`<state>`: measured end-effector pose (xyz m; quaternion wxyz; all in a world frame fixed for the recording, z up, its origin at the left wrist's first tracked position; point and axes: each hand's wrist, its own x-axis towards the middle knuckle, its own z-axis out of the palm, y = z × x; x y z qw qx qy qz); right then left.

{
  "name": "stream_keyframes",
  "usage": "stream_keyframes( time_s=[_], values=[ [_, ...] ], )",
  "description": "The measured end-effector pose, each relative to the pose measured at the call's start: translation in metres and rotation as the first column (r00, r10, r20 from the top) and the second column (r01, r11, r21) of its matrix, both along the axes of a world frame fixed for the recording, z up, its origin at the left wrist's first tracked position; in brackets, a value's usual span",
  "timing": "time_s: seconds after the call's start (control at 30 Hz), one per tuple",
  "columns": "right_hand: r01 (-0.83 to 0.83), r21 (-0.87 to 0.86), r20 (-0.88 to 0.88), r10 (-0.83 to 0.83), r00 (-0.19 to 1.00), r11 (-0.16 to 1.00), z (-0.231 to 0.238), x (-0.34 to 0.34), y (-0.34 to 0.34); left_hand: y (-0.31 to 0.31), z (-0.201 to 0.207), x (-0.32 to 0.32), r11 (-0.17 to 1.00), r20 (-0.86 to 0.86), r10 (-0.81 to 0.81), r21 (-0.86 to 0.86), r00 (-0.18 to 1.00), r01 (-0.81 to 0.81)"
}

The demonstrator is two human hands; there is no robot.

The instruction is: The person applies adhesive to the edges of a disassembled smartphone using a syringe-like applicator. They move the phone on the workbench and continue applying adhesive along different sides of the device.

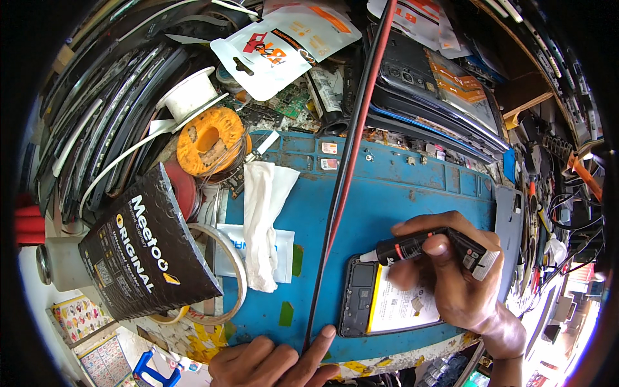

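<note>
My right hand (461, 277) is closed around a black glue tube (412, 245). Its white nozzle (369, 257) points down at the upper left edge of an opened phone (356, 303), which lies on the blue work mat (277, 193). A white battery (396, 303) with a yellow edge sits inside the phone, partly hidden by my hand. My left hand (277, 361) rests at the mat's front edge, just left of the phone's lower corner. Its index finger is stretched out and the others are loosely bent; no object shows in it.
A black cable (335, 213) and a red cable (366, 116) cross the view in front of the mat. Left stand a black pouch (142, 251), a tape roll (240, 284) and an orange spool (209, 138). White cloth (260, 226) lies mid-mat; stacked phones (425, 84) sit behind.
</note>
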<state>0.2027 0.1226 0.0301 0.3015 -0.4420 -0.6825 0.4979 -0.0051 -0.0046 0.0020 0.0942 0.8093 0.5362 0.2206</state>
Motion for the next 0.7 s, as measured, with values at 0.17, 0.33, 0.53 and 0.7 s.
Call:
stream_keyframes(
  time_s=[0.17, 0.33, 0.53, 0.7],
  values=[
    [-0.001, 0.005, -0.006, 0.001, 1.0, 1.0, -0.0008, 0.0002, -0.0003, 0.0013, 0.001, 0.0005, 1.0, -0.001, -0.002, -0.002, 1.0, 0.002],
    [0.017, -0.015, -0.003, -0.017, 1.0, 1.0, -0.0002, 0.0003, -0.0012, 0.0012, 0.0009, 0.0014, 1.0, 0.021, 0.011, -0.004, 1.0, -0.011],
    [0.012, -0.013, 0.014, -0.012, 1.0, 1.0, 0.0011, 0.0007, -0.0006, 0.0008, 0.0003, 0.0002, 1.0, 0.024, -0.003, 0.003, 1.0, 0.003],
    [0.009, -0.02, 0.022, -0.009, 1.0, 1.0, 0.0027, 0.0017, -0.0008, 0.0006, -0.0009, 0.0, 1.0, 0.026, -0.004, 0.005, 1.0, 0.004]
  ],
)
